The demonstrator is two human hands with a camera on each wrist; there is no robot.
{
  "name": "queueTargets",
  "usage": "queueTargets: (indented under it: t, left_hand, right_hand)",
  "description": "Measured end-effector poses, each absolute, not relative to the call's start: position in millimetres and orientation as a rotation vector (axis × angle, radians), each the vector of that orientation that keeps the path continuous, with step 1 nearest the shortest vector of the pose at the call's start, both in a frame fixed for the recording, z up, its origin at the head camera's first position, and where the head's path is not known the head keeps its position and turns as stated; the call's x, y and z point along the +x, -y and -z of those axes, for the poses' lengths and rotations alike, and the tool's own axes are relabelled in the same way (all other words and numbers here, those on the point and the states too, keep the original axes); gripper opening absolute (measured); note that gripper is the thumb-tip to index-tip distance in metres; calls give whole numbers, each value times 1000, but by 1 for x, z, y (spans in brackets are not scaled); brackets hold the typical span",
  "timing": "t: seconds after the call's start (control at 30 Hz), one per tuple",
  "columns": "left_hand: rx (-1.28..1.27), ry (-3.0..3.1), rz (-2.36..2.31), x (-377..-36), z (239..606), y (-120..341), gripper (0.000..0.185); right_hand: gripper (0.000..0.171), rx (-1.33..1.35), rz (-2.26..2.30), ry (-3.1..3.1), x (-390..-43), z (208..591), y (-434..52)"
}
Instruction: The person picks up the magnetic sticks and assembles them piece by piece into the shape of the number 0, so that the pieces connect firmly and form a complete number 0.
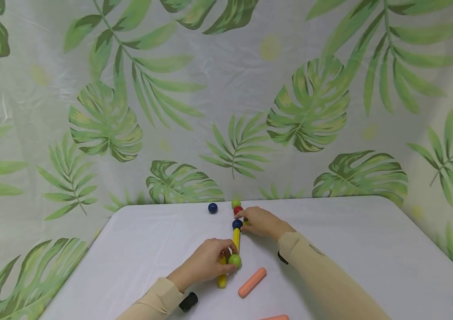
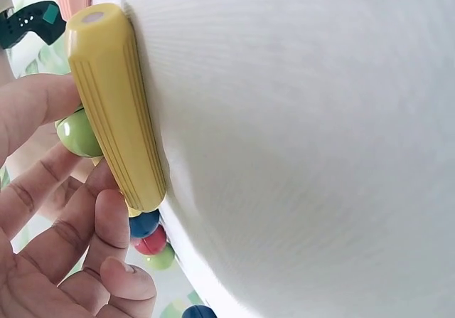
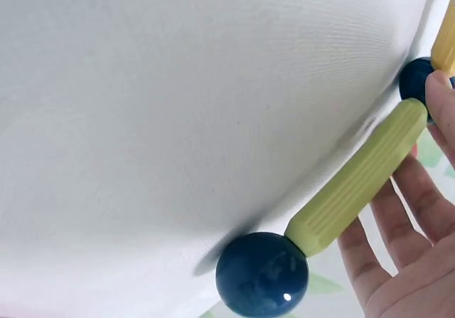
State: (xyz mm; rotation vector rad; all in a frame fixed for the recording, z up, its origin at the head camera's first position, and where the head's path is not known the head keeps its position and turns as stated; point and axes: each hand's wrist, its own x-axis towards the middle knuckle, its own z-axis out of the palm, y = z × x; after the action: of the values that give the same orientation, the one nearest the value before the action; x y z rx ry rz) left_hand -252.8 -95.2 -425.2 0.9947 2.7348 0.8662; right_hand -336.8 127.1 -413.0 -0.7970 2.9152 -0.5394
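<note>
My left hand (image 1: 210,260) pinches a green ball (image 1: 235,261) between thumb and fingers. Beside that ball lies a thick yellow ribbed stick (image 2: 117,112), in front of the fingers in the left wrist view. Another yellow stick (image 1: 236,240) runs from the green ball to a blue ball (image 1: 237,224). My right hand (image 1: 262,221) has its thumb and fingers around this blue ball. A light green stick (image 3: 359,179) reaches from it to a second blue ball (image 3: 261,274), which the right hand hides in the head view.
Beyond the right hand are a red ball (image 1: 238,210) and a green ball (image 1: 236,203) close together. A separate blue ball (image 1: 212,208) sits near the far table edge. One salmon stick (image 1: 252,282) lies between the arms, another salmon stick (image 1: 276,318) at the bottom edge.
</note>
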Motion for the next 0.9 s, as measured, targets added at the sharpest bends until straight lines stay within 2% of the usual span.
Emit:
queueTargets:
  t: [0.13, 0.43, 0.67, 0.9]
  left_hand:
    - [987, -2738, -863, -252, 425, 95, 24]
    - [940, -2742, -872, -250, 424, 96, 24]
    - [965, -2763, -870, -250, 427, 97, 25]
    - [967, -2752, -887, -249, 426, 98, 25]
  right_hand:
    - [40, -816, 483, -2962, -332, 411, -131]
    - [18, -819, 639, -2843, -309, 400, -139]
    - [13, -949, 723, -2720, -282, 404, -143]
    - [11, -965, 782, -2661, -272, 411, -141]
